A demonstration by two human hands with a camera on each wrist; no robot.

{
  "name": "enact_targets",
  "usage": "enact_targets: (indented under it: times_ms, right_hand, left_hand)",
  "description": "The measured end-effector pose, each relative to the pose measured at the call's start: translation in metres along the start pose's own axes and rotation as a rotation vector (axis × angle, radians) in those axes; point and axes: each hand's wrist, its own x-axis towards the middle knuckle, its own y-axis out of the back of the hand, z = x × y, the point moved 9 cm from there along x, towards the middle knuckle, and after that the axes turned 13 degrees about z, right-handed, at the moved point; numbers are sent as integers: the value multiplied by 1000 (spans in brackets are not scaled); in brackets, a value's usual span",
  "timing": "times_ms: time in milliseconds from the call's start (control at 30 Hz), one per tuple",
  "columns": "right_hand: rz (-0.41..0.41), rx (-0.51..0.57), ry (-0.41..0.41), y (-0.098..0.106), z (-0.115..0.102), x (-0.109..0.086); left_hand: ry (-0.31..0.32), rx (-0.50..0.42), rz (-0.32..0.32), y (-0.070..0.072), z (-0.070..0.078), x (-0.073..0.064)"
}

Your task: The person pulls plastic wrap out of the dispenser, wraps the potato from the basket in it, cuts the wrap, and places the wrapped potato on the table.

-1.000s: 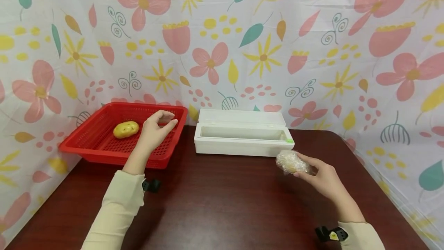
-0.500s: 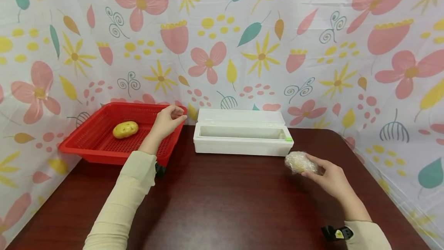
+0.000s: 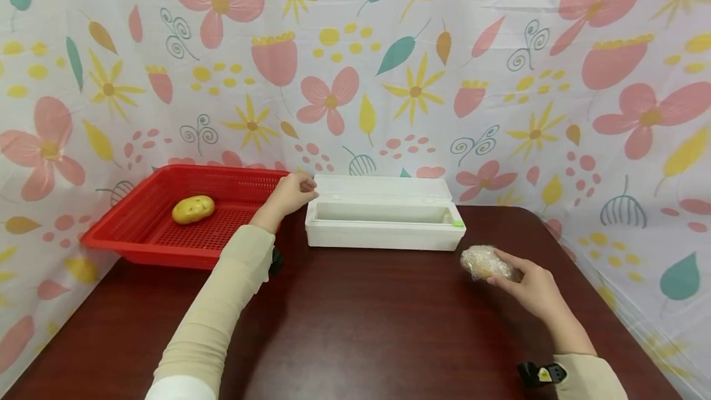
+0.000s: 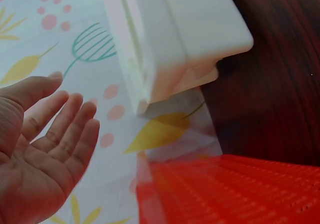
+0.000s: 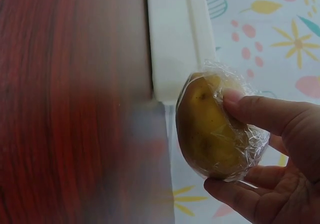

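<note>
In the head view my right hand (image 3: 532, 286) holds a potato wrapped in clear plastic film (image 3: 482, 262), raised over the table at the right. The right wrist view shows the thumb on one side of the wrapped potato (image 5: 210, 129) and fingers on the other. My left hand (image 3: 290, 194) holds nothing. It hovers between the red basket's right rim and the left end of a long white cling film box (image 3: 383, 237), whose lid stands up. In the left wrist view, the left hand's fingers (image 4: 75, 149) are loosely bent, apart from the box (image 4: 200, 29).
A red perforated plastic basket (image 3: 166, 257) stands at the back left, with an unwrapped yellow potato (image 3: 192, 209) inside. The dark wooden table (image 3: 378, 320) ends at a flower-patterned cloth (image 3: 333, 48) behind. A green tab (image 3: 458, 223) sits at the box's right end.
My left hand has moved right, from over the basket towards the box's left end. The right hand has shifted slightly right and away from the box with the wrapped potato.
</note>
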Motion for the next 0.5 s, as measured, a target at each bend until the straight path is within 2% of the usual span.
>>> enact_targets:
  times_ms: [167,267,333,500]
  right_hand:
    - [7,-18,-4,0,8,-4]
    - [25,-29,-5,3,12,-7]
    - [35,-36,-3,4,15,-8]
    - [29,-43,-13,2,23,-12]
  left_hand:
    - [-98,60,-94,-26,10,3]
    - [-136,96,-167,-41,16,4]
    - [-138,128,-216,-50,17,4]
    - [-76,213,-318,-67,11,3]
